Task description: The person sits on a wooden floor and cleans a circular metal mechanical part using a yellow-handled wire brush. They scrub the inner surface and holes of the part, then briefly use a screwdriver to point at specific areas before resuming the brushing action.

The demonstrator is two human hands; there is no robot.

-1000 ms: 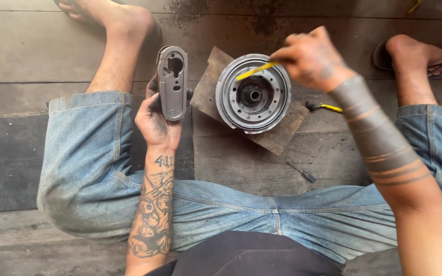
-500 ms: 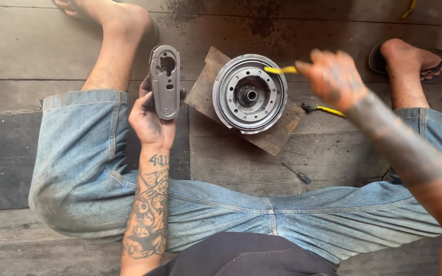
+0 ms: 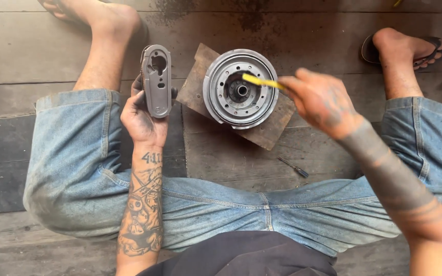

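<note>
Head view is looking straight down, and nearest of all the dark shirt hem (image 3: 241,255) and the blue denim shorts (image 3: 221,209) are filling the bottom, legs folded around the round metal hub (image 3: 240,88), our landmark. Just nearer than the hub, a small dark screwdriver (image 3: 293,167) is lying loose on the plank floor (image 3: 26,51). Left of the hub, the left hand (image 3: 141,120) is gripping a grey metal cover plate (image 3: 157,81) upright, fingers wrapped behind it, thumb side showing, the plate clear of the hub. Right of the hub, the right hand (image 3: 321,102) is pinching a thin yellow tool (image 3: 261,81), its tip hovering over the hub's right half near the centre hole; whether it is touching, I cannot tell. The hub itself is sitting on a tilted wooden block (image 3: 267,130), ring of holes facing up. Farther out, beyond the hub, a bare foot (image 3: 103,15) is showing on the left and a sandalled foot (image 3: 405,46) on the right.
</note>
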